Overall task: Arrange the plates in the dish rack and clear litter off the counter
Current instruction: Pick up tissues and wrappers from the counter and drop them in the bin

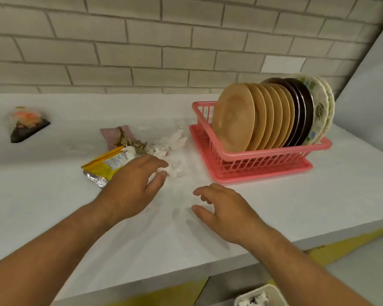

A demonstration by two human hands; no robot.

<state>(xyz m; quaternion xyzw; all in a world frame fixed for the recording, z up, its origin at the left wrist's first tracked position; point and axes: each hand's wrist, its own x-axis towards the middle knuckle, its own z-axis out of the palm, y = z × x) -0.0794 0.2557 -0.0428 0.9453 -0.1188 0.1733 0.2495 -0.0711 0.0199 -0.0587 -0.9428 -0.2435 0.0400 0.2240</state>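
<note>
Two bare hands low over the bench (53, 195), both open and empty: left hand (133, 184) forward with fingers loosely spread, right hand (226, 208) behind it at 4 o'clock, fingers relaxed and slightly curled, gripping nothing. Right at the left fingertips, at 1 o'clock, small white tissue scraps (175, 170), touching or just short of it; cannot tell which. Partly under the left hand, toward 10 o'clock, a yellow wrapper (106, 164) with a foil end, long axis seemingly slanting from 8 to 2 o'clock. Beyond at 12 o'clock, a pink wrapper (111, 134) with dry peelings on it; at 1 o'clock, a larger crumpled tissue (177, 139). Well apart at 10 o'clock, a lone plastic packet (27, 124). Whole litter cluster ahead and left of the gap between the hands, so nearer the left hand; scraps probably the first pick. From the right hand at 1 o'clock, the pink dish rack (263, 160), plates (263, 115) already on edge in a row inside. At 5 o'clock, below the bench edge, a white bin (274, 292) with tissue inside.
</note>
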